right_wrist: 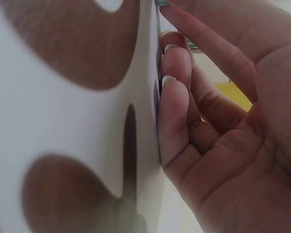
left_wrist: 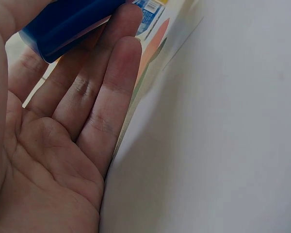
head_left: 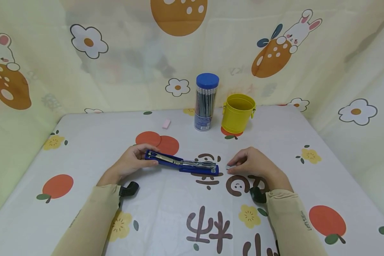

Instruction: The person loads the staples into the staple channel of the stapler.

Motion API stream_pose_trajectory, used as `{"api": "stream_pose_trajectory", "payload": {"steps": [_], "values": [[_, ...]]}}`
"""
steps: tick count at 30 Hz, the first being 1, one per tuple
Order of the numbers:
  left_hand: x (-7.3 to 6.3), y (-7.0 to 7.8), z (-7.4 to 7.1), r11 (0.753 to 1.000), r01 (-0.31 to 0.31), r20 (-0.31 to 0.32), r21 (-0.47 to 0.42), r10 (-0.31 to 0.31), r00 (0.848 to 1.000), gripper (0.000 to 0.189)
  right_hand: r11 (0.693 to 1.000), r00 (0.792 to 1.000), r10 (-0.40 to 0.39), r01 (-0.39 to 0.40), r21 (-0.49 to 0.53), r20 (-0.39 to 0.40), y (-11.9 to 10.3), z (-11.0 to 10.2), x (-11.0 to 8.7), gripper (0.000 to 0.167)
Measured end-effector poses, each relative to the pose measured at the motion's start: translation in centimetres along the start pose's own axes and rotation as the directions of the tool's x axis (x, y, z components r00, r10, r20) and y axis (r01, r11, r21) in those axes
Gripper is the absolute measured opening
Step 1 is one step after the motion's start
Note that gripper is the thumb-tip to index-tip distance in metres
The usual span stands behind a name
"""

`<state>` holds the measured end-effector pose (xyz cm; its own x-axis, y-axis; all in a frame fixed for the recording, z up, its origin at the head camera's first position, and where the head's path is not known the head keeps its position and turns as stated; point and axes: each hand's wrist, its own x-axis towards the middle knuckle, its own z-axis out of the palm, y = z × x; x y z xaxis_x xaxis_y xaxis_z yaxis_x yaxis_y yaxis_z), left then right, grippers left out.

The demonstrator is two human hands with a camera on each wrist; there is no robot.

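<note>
A blue stapler (head_left: 182,163) is swung wide, its metal inner parts facing up. My left hand (head_left: 134,158) grips its left end between thumb and fingers, that end tilted up off the table. In the left wrist view, the blue end of the stapler (left_wrist: 70,29) lies across the fingers. Just off the stapler's right end, my right hand (head_left: 251,163) pinches a small pale grey-blue piece (head_left: 229,167) between thumb and index finger. Most of that piece is hidden by the fingertips. The right hand's other fingers rest at the tabletop in the right wrist view.
Behind the stapler stand a clear tub of pencils (head_left: 205,103) with a blue lid and a yellow bucket (head_left: 238,113). A small pink eraser (head_left: 166,123) lies at the back of the table. A printed cloth (head_left: 160,220) covers the tabletop, and a curtain (head_left: 124,81) hangs behind.
</note>
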<state>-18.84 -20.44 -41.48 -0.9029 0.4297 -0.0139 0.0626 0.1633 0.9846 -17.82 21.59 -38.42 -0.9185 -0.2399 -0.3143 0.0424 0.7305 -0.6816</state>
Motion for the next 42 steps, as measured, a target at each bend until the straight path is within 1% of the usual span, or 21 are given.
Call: {"api": "stream_pose_trajectory", "payload": {"steps": [8,16,22,24,27,29,32,36,37,39,42], "values": [[0.0,-0.1,-0.1,1.0,0.002,0.004,-0.005,-0.002,1.0,0.045,1.0,1.0,-0.012,0.012,0.007,0.012,0.2,0.0,0.1,0.016],[0.0,-0.1,-0.1,1.0,0.008,-0.006,0.001,-0.008,1.0,0.045,1.0,1.0,-0.021,0.021,0.001,0.017,0.2,0.0,0.1,0.016],[0.0,-0.2,0.0,1.0,-0.001,-0.001,-0.002,0.001,1.0,0.044,1.0,0.999,-0.031,0.031,-0.006,0.021,0.1,-0.1,0.1,0.015],[0.1,-0.2,0.0,1.0,-0.002,0.001,-0.007,0.002,1.0,0.044,0.998,0.998,-0.056,0.056,-0.013,0.018,0.0,-0.2,0.0,0.015],[0.0,-0.2,0.0,1.0,0.003,-0.001,-0.007,-0.003,1.0,0.044,0.993,0.993,-0.119,0.119,-0.021,0.002,-0.4,-0.3,0.0,0.015],[0.0,-0.1,0.0,1.0,0.001,0.001,-0.006,-0.001,1.0,0.044,0.985,0.985,-0.169,0.169,-0.022,-0.013,-0.9,-0.3,0.0,0.015],[0.0,0.0,0.0,1.0,-0.003,0.004,0.0,0.003,1.0,0.043,0.971,0.97,-0.239,0.239,-0.011,-0.044,-1.7,-0.2,-0.1,0.014],[0.0,0.0,0.0,1.0,-0.012,0.007,0.007,0.012,1.0,0.042,0.941,0.937,-0.333,0.337,0.023,-0.104,-2.7,0.3,-0.2,0.012],[0.0,0.0,0.0,1.0,-0.014,0.007,0.007,0.014,1.0,0.042,0.935,0.93,-0.348,0.353,0.031,-0.117,-3.0,0.5,-0.3,0.012],[0.0,0.1,0.0,1.0,-0.016,0.007,0.01,0.016,1.0,0.042,0.928,0.923,-0.36,0.369,0.05,-0.137,-3.6,1.0,-0.3,0.013],[0.0,0.1,-0.1,1.0,-0.019,0.007,0.015,0.019,1.0,0.041,0.928,0.926,-0.352,0.364,0.076,-0.139,-4.4,1.6,-0.3,0.015]]}}
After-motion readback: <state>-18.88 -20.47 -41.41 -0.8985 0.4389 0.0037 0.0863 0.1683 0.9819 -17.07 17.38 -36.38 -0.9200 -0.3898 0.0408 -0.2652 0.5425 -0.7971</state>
